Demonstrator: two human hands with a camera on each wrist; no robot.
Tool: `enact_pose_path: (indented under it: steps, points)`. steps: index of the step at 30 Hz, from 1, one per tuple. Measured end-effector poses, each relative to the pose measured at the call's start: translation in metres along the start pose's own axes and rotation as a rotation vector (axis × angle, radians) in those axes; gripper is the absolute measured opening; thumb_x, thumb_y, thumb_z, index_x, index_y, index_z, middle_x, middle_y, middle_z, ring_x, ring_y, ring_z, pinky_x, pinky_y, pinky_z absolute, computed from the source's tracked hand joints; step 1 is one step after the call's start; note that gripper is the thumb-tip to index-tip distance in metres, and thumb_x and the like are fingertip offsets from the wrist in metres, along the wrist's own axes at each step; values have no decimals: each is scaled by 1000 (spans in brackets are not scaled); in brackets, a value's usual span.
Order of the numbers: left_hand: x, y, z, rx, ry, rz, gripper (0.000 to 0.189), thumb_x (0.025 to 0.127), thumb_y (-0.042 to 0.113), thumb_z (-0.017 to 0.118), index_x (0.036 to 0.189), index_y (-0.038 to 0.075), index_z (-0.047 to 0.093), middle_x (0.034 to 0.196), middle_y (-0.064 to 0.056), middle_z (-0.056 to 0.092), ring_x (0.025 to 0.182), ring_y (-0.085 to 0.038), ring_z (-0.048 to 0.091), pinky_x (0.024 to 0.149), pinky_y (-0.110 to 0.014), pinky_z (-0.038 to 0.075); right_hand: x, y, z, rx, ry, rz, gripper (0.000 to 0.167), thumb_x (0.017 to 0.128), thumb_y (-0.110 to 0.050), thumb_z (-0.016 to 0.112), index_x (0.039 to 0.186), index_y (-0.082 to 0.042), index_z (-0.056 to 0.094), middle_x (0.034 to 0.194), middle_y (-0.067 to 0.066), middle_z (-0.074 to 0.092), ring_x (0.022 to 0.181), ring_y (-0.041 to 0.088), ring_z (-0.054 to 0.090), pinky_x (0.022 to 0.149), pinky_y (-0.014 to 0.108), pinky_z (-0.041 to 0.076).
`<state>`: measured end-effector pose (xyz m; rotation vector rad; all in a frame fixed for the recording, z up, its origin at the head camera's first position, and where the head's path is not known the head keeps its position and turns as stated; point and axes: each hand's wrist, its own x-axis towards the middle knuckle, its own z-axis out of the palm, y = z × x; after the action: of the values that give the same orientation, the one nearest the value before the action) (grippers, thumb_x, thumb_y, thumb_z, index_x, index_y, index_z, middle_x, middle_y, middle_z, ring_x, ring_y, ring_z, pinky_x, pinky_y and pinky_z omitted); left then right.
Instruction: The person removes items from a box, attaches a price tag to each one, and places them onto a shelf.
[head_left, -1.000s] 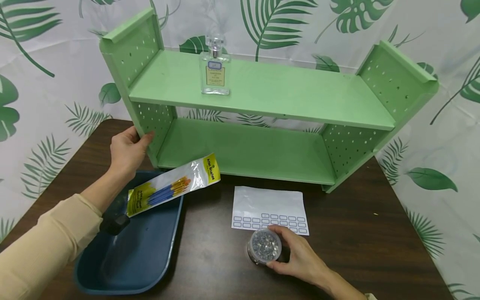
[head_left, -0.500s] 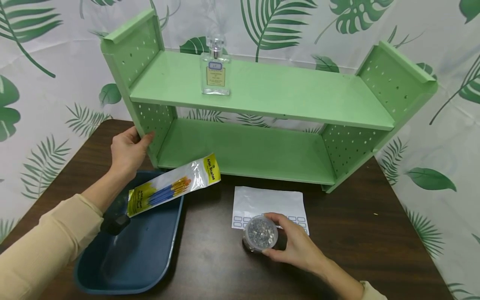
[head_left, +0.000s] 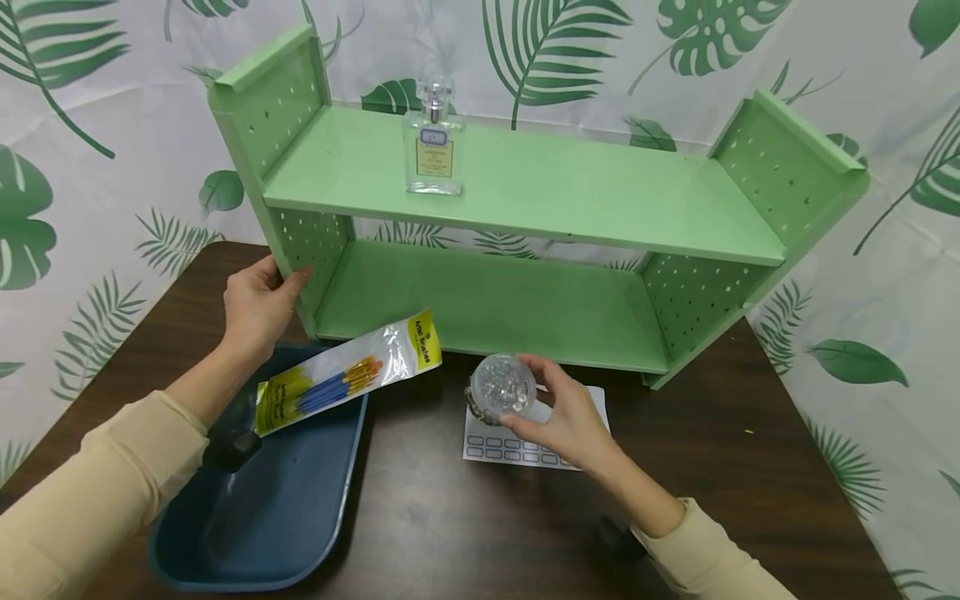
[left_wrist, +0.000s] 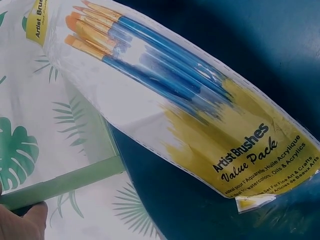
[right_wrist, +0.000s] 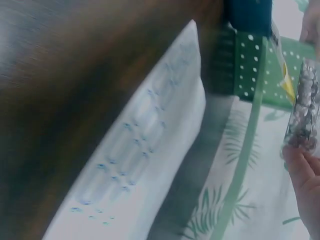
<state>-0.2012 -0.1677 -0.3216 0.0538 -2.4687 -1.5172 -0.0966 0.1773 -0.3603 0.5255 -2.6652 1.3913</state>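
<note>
My right hand (head_left: 567, 414) holds a round clear jar (head_left: 501, 386) by its side, thumb and fingers around it. Silvery bits fill the jar, which is off the table, above a white sheet of small blue-bordered labels (head_left: 498, 448). My left hand (head_left: 258, 307) grips the front edge of the left side panel of a green two-tier shelf (head_left: 487, 296). In the left wrist view, only part of that hand shows, at the lower left corner. The right wrist view catches the jar (right_wrist: 304, 107) at its right edge, in the fingertips (right_wrist: 298, 167).
A glass perfume bottle (head_left: 433, 158) stands on the upper tier. Below my left arm sits a blue basin (head_left: 277, 508), with a pack of artist brushes (head_left: 348, 371) resting across its rim. The dark wooden table (head_left: 712, 475) extends to the right. A leaf-print cloth (head_left: 840, 275) hangs behind.
My right hand has lifted the jar from the table and carried it forward, toward the shelf, over the label sheet. My left hand has stayed on the side panel.
</note>
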Motion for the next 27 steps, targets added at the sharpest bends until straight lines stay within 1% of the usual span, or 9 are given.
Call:
enact_pose_path:
  steps: [3,8,11,14,16,19,21,25,27]
  points:
    - [1,0,-1,4,-2,4,43,96,31,52,130,4,56,119,-18,63,105,-27,61,68,-8,46,16,0,2,24,38,34,72,73,-10,80,133,1,44,125,17,56,113,28,56,91,34,50]
    - [0,-1,-2,1,-3,8,44,96,31,52,130,4,56,119,-19,62,106,-28,61,67,-6,45,43,1,11,45,80,72,69,74,-12,79,132,2,45,124,17,56,115,29,55,94,38,48]
    - [0,-1,-1,-2,-1,16,43,96,31,52,130,3,56,119,-18,63,98,-16,63,67,-6,45,57,4,18,46,101,87,68,75,-13,78,132,1,45,124,17,55,116,30,54,96,38,46]
    - [0,-1,0,-1,0,22,43,96,30,53,128,2,57,117,-19,64,90,-6,61,65,-6,45,69,7,24,63,121,97,68,74,-12,78,133,1,45,123,18,55,114,31,55,95,37,47]
    - [-1,0,0,3,1,25,43,96,30,53,128,2,58,117,-19,64,91,-8,61,64,-5,44,76,9,28,68,128,99,69,75,-12,78,133,1,45,123,19,55,113,31,55,95,36,47]
    - [-2,0,0,0,0,31,42,96,29,53,127,1,58,116,-19,64,98,-22,63,64,-5,44,86,12,32,69,129,100,70,75,-12,78,134,2,43,125,20,54,114,32,54,94,36,48]
    - [-2,0,0,-1,-2,34,42,96,29,53,127,2,57,117,-19,64,101,-26,62,64,-5,44,92,12,34,67,128,101,69,76,-13,77,134,3,43,125,20,53,115,32,54,94,37,48]
    - [-3,0,-2,4,-4,34,42,96,29,53,129,2,57,117,-19,63,97,-18,62,64,-5,44,101,12,36,67,108,100,70,77,-14,77,135,4,42,126,21,53,116,33,53,93,38,48]
    - [-3,-1,-2,6,-2,35,42,96,29,53,129,2,57,118,-19,63,97,-15,62,64,-5,44,105,12,37,75,96,98,72,76,-13,77,136,4,40,127,22,52,116,33,53,94,38,48]
